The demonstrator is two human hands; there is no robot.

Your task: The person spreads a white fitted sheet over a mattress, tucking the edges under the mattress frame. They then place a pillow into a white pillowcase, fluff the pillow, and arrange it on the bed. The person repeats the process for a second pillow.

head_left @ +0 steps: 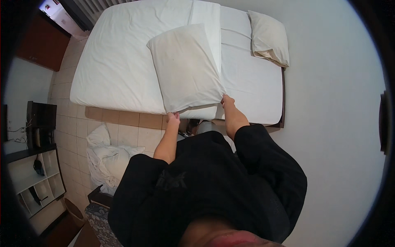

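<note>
A white, slightly stained pillow (185, 68) hangs in front of me over the bed (119, 61), which is covered in white sheets. My left hand (173, 118) pinches the pillow's near left corner. My right hand (227, 101) grips the near right corner. Both arms wear black sleeves. A second pillow (269, 38) lies at the bed's far right end, by the wall.
A heap of crumpled white linen (105, 158) lies on the tiled floor to my left. A white shelf unit (35, 181) and a dark cabinet (41, 119) stand further left. A patterned seat (98, 220) is near my left side. The white wall (329, 103) runs along the right.
</note>
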